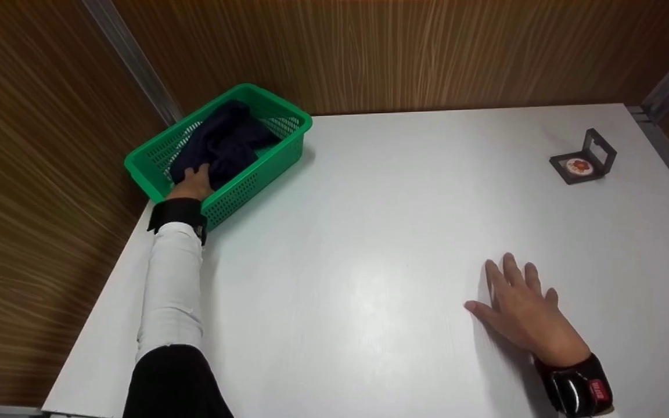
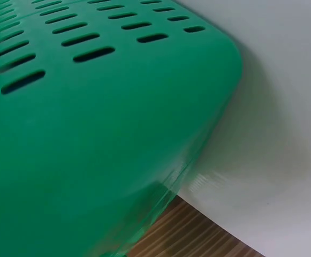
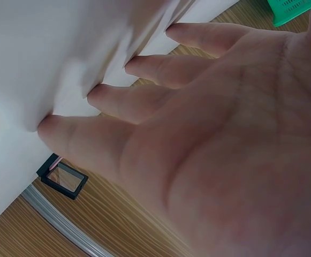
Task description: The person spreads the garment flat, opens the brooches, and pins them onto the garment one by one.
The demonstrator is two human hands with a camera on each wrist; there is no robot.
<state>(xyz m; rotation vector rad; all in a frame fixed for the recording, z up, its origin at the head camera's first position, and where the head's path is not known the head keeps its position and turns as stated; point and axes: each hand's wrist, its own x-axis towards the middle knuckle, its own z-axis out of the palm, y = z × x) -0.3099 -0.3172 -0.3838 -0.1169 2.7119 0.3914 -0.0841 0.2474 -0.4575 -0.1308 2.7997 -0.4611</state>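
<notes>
The basket sits far left on the bench, the cloth inside it, the left grip at the cloth's near end. A case stands far right; nearer, and slightly left of it, is the right grip.

Right hand against white table

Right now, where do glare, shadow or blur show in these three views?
Head: soft glare on the table; left wrist: the basket casts a shadow to its right, its lower edge smeared; right wrist: dark smudges, shadow or reflection, beyond the fingers.
</notes>
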